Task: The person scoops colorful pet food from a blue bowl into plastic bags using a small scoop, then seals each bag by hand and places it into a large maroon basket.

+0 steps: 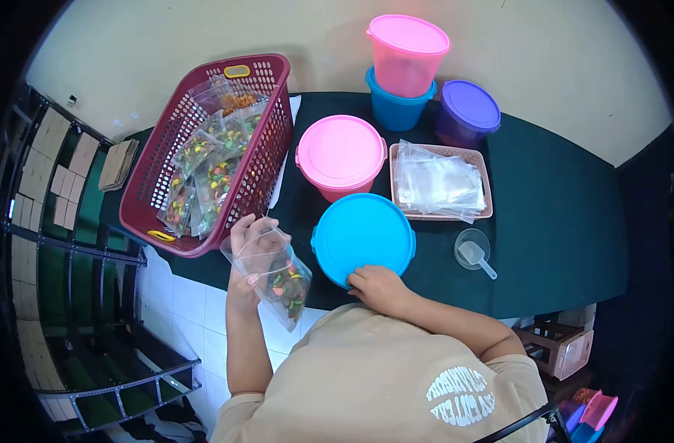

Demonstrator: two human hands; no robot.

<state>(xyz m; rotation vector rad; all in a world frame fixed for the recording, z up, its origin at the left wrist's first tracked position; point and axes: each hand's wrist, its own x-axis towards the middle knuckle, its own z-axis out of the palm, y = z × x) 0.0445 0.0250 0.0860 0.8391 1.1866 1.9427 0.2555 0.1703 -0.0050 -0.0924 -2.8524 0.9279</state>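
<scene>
My left hand grips a clear plastic bag partly filled with small colorful pieces, mostly green, red and yellow. The bag hangs tilted off the table's front edge, beside the basket. My right hand rests on the near rim of a round blue lid, its fingers bent over the edge; what they pinch there, if anything, is hidden. Behind the blue lid stands a pink lidded tub. A maroon laundry basket at the left holds several filled bags of similar pieces.
A pink tray carries flat clear bags. Nearby, a white scoop sits in a clear cup. Farther back are a pink tub stacked on a blue tub, and a purple tub. Shelving stands left.
</scene>
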